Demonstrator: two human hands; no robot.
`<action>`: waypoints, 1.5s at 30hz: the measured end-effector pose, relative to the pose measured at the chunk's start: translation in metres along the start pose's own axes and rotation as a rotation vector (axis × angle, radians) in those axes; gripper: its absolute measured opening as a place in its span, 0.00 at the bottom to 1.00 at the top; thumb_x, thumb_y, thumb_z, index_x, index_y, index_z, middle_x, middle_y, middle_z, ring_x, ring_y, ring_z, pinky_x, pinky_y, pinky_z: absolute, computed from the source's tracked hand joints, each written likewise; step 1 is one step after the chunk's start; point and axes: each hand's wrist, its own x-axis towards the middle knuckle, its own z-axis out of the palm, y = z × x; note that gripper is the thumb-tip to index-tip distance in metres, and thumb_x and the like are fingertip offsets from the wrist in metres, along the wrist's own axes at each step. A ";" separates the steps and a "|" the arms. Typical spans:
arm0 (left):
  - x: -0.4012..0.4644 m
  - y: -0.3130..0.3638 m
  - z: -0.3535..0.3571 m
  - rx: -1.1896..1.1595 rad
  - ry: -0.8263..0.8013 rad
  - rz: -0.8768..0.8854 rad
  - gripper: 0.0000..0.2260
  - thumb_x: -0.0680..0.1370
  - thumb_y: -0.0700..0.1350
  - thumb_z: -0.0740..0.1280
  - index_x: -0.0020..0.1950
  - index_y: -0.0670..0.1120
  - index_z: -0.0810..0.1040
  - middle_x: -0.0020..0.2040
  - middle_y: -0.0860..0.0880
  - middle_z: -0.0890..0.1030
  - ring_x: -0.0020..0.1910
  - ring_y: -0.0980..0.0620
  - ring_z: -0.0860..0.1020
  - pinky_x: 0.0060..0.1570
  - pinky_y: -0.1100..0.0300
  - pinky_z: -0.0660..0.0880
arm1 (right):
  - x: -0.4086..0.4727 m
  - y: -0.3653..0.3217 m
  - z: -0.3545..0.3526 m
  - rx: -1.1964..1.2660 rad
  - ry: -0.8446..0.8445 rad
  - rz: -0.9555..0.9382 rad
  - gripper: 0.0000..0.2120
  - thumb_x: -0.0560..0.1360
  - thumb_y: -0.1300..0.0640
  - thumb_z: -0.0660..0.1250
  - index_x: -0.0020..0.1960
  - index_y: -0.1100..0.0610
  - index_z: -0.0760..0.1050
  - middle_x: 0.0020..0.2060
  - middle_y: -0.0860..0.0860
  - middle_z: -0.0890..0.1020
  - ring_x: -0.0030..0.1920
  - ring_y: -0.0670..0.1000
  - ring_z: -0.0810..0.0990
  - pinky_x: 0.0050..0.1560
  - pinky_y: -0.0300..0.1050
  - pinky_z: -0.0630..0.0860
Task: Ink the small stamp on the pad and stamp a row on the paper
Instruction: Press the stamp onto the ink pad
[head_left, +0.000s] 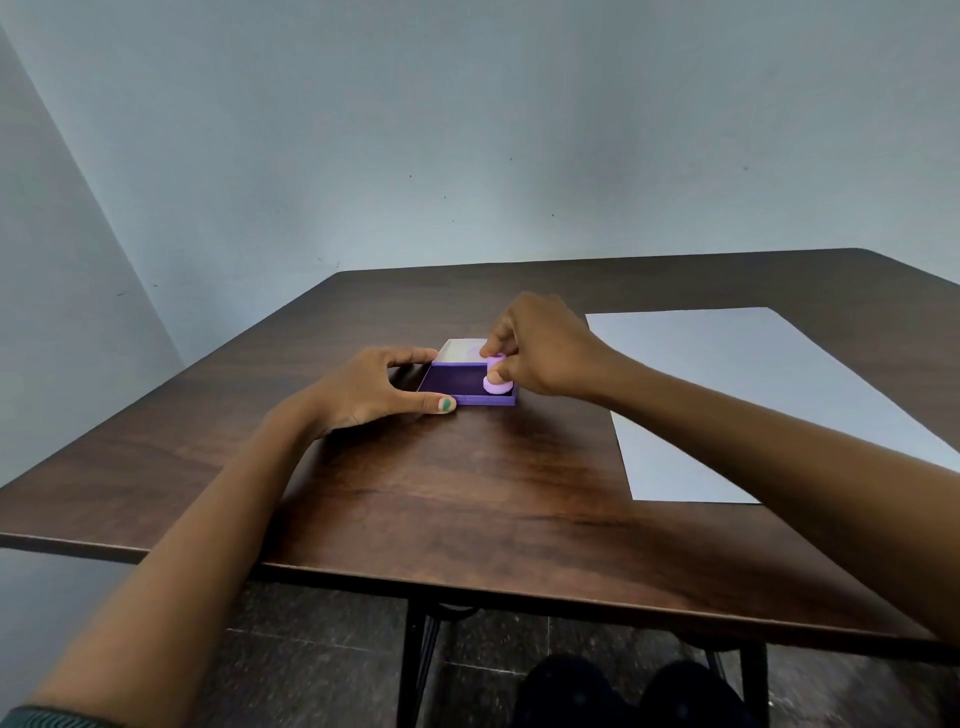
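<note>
Head view, right hand (540, 345) pinching stamp (496, 383) on pad (457, 382) — left hand (374, 389) spread, bracing pad

— What covers the table (467, 493)?
— Dark wood-grain veneer, smooth, with a soft sheen near the middle.
— And the sheet on the right?
— Plain matt white paper (753, 395).
— The ink pad (467, 387)?
— Purple plastic case; the small stamp (497, 383) looks like smooth lilac plastic.

The dark brown wooden table (467, 493) is bare and open near the front edge. The small purple ink pad box (467, 387) sits mid-table, with the left hand (374, 389) blocking its left side. The flat white paper sheet (753, 395) lies well apart on the right, with bare wood between them.
</note>
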 end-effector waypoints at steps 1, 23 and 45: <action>0.000 0.000 0.000 -0.004 0.002 0.006 0.16 0.59 0.65 0.72 0.43 0.77 0.73 0.42 0.83 0.73 0.45 0.83 0.69 0.38 0.86 0.62 | -0.002 -0.002 0.002 -0.071 -0.004 -0.033 0.09 0.66 0.62 0.72 0.46 0.61 0.83 0.45 0.61 0.85 0.46 0.60 0.81 0.39 0.40 0.71; 0.005 -0.009 0.003 -0.034 0.043 -0.005 0.36 0.57 0.67 0.72 0.63 0.60 0.74 0.51 0.72 0.73 0.50 0.75 0.70 0.43 0.80 0.62 | 0.000 -0.005 0.007 -0.115 0.007 -0.101 0.11 0.65 0.65 0.70 0.47 0.66 0.81 0.43 0.63 0.84 0.45 0.62 0.80 0.36 0.43 0.71; 0.004 -0.008 0.003 -0.063 0.017 -0.001 0.29 0.58 0.64 0.73 0.59 0.63 0.75 0.50 0.74 0.73 0.47 0.79 0.71 0.41 0.82 0.64 | -0.007 -0.004 0.017 -0.090 0.085 -0.032 0.12 0.69 0.63 0.68 0.51 0.65 0.80 0.50 0.62 0.84 0.49 0.60 0.80 0.43 0.45 0.75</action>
